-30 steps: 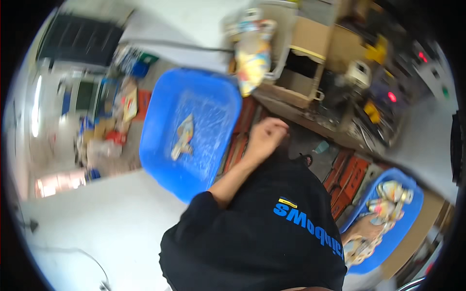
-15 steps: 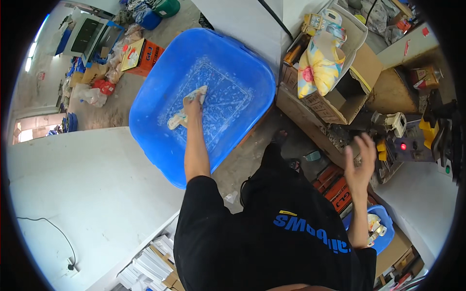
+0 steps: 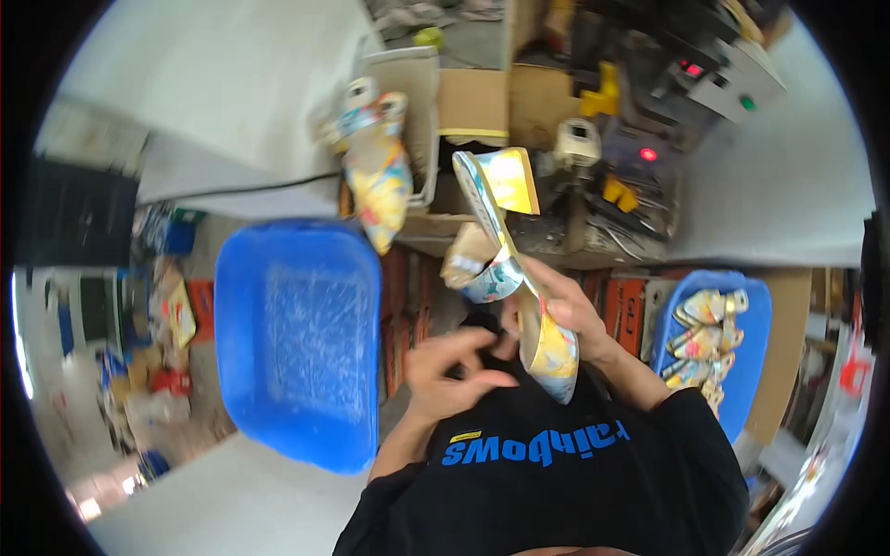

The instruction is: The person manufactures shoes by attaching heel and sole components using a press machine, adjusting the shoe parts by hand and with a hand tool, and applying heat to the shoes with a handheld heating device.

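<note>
My right hand (image 3: 573, 306) grips a yellow floral heeled shoe (image 3: 556, 355) at its middle. The shoe stands on a slant in front of my chest, its pointed toe down toward me and its shiny gold block heel up and away. A shiny patterned strap crosses the shoe, with a beige piece beside it whose kind I cannot make out. Just left of the shoe is my left hand (image 3: 450, 372), somewhat blurred by motion. Its thumb and fingers are apart, with nothing seen between them.
A large blue basin (image 3: 227, 324) is at the left. Several similar shoes lie in a smaller blue basin (image 3: 753, 371) at the right. More floral shoes (image 3: 382, 181) rest by a white bin (image 3: 422, 93) ahead. Machinery with a red light (image 3: 648, 155) stands far right.
My view has swung right. My left hand has left the large basin, where it held a floral item, and is now beside the shoe. My right hand, empty before, now grips the shoe.
</note>
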`<move>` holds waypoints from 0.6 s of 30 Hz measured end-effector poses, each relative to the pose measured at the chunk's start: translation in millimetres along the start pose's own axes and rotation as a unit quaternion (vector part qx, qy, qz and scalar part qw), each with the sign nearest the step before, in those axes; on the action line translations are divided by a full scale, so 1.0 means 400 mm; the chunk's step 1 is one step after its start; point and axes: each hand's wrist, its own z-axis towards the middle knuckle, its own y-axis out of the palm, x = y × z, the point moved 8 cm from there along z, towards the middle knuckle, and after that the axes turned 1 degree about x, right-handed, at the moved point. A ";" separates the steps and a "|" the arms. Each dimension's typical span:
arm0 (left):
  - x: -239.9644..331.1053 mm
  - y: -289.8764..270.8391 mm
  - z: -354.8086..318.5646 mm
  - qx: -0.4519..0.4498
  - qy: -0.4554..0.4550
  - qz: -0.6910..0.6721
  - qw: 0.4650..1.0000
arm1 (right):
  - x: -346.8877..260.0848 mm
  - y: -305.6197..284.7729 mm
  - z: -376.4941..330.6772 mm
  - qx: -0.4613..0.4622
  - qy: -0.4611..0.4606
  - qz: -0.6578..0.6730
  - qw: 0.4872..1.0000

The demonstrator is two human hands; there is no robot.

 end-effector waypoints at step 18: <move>-0.477 0.351 0.529 -0.080 -0.262 -0.314 0.909 | -0.278 -0.184 -0.073 0.581 -0.065 -0.617 0.527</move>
